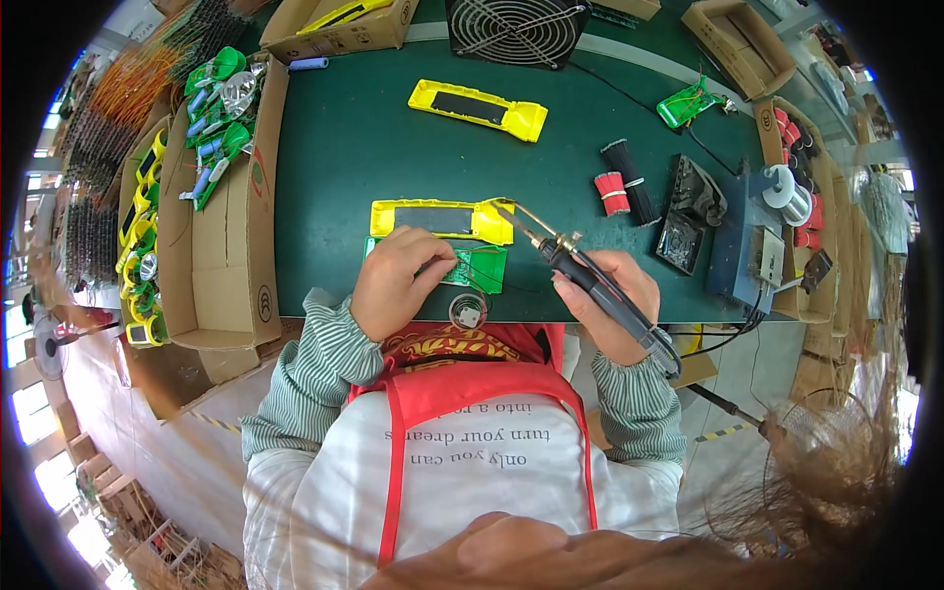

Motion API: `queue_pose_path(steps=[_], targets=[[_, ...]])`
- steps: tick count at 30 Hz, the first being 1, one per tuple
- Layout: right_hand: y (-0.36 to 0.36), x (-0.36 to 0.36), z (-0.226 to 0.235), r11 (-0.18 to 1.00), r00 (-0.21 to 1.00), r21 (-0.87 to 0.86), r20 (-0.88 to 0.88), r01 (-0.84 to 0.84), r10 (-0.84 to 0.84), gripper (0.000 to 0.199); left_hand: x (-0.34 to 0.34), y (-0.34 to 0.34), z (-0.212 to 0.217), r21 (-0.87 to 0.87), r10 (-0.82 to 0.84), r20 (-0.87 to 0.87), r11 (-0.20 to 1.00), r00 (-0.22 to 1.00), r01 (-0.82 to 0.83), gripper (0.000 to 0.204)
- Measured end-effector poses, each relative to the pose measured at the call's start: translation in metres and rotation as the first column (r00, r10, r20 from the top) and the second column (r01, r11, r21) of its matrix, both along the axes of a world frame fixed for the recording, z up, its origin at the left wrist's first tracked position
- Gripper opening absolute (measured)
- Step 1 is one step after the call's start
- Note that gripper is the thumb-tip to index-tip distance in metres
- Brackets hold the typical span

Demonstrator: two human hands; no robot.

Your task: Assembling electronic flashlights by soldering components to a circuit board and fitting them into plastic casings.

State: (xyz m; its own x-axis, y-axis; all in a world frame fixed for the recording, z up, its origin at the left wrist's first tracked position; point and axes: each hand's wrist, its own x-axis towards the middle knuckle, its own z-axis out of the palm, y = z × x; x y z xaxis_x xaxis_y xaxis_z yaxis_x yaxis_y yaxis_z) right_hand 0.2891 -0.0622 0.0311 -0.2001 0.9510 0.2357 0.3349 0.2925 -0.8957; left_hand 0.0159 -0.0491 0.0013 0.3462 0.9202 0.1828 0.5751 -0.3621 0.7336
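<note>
My right hand point(629, 285) grips a soldering iron point(590, 282) by its black handle. The iron slants up and left, and its tip is over the right end of a yellow plastic housing point(388, 218) with a dark panel. Just below that housing lies a green circuit board point(489, 270) with thin wires. My left hand point(395, 280) rests over the board's left part, thumb and fingers pinched together; what they hold, if anything, is hidden. A small round silver part point(466, 312) sits by the bench edge below the board.
Another yellow housing point(472, 105) lies farther back, before a fan point(516, 29). At right are red wires point(611, 194), black wires point(629, 177), a black tray point(683, 231) and a blue soldering unit with a solder spool point(787, 197). A cardboard box point(221, 285) with green assemblies stands left.
</note>
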Motion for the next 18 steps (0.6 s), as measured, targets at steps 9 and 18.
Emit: queue_pose_path(steps=[9, 18], targets=[[-0.011, 0.0, -0.012, 0.942, 0.984, -0.334, -0.171, -0.008, -0.052, 0.022, 0.0, -0.006, 0.002, 0.111, -0.035, -0.185, 0.992, 0.982, 0.056, 0.013], [-0.001, -0.013, -0.012, 0.92, 0.983, -0.368, -0.161, -0.137, 0.082, 0.017, -0.005, -0.004, 0.001, 0.085, -0.08, -0.193, 0.992, 0.978, 0.097, 0.015]])
